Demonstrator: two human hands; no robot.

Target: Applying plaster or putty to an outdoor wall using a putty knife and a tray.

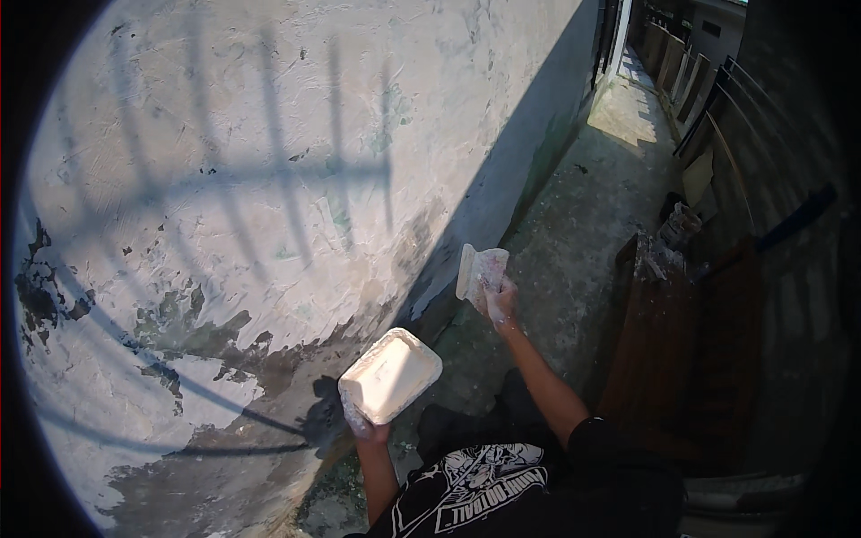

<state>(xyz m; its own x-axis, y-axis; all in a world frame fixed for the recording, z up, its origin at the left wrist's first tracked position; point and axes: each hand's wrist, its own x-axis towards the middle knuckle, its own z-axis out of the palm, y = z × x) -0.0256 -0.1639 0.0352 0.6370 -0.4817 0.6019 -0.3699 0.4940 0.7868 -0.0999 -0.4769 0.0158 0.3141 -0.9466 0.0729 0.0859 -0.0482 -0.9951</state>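
My left hand grips the near left edge of a white rectangular tray, fingers partly hidden beneath it. Whitish paste seems to coat the tray's inside, part of it in bright sun. My right hand is closed round a white putty spreader with a broad blade, farther forward and to the right of the tray. White smears cover the spreader and both hands. To the left rises a wall with patchy white coating; both tools are apart from it.
Dark, peeling patches mark the wall's lower part. A concrete passage runs ahead along it. On the right stands a brown wooden bench with a whitish, crumpled bag at its far end. Shadows of bars fall across the wall.
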